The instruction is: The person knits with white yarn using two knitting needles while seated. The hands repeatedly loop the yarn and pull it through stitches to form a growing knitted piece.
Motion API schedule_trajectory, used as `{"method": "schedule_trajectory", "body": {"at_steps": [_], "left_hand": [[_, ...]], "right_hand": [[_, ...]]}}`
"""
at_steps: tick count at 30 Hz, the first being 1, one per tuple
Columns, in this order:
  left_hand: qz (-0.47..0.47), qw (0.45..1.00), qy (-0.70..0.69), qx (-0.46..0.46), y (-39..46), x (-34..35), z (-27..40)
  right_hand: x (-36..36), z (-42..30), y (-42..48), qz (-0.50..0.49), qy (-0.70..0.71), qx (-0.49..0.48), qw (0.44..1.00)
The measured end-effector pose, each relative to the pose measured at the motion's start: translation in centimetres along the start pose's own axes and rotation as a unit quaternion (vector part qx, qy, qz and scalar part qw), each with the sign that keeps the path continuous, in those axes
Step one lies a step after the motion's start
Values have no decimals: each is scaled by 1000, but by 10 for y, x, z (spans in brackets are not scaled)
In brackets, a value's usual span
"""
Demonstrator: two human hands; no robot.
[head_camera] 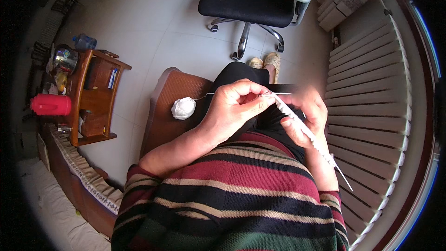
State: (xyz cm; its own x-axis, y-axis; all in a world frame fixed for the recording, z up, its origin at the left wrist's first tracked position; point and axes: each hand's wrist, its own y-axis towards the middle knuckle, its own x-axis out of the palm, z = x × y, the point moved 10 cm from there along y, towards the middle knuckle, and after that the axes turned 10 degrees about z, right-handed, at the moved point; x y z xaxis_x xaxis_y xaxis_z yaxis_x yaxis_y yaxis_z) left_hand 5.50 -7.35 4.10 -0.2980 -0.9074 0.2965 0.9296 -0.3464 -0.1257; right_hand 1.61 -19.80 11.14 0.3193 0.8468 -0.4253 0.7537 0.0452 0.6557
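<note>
My left hand (231,106) pinches one end of a narrow strip of white knitting (294,116) between thumb and forefinger. The strip is gathered along a thin knitting needle (344,178), whose bare end sticks out past my right wrist. My right hand (310,118) holds the strip from the side, its thumb lying against it; a blur hides some of its fingers. A short white line, yarn or another needle, runs between the fingertips of both hands. To the left, a ball of white yarn (183,108) rests on the brown woven seat, its strand leading over my black-trousered leg.
The brown seat (167,87) lies left of my legs. A ribbed white radiator (366,111) stands close on the right. Ahead is a black office chair (245,5) on casters. On the left, a wooden cabinet (95,97) bears a red jug (52,104) and a metal pot (66,60).
</note>
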Motion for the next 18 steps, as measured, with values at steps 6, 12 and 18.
{"method": "schedule_trajectory", "body": {"at_steps": [6,12,18], "left_hand": [[-6,997,-72,-22,1,0,5],[-5,997,-40,-64,-1,-3,4],[0,1000,-7,16,0,-4,11]], "right_hand": [[-11,-3,-8,40,-27,2,999],[-9,-13,-7,14,-51,-52,997],[-7,-24,-3,1,-106,-83,991]]}}
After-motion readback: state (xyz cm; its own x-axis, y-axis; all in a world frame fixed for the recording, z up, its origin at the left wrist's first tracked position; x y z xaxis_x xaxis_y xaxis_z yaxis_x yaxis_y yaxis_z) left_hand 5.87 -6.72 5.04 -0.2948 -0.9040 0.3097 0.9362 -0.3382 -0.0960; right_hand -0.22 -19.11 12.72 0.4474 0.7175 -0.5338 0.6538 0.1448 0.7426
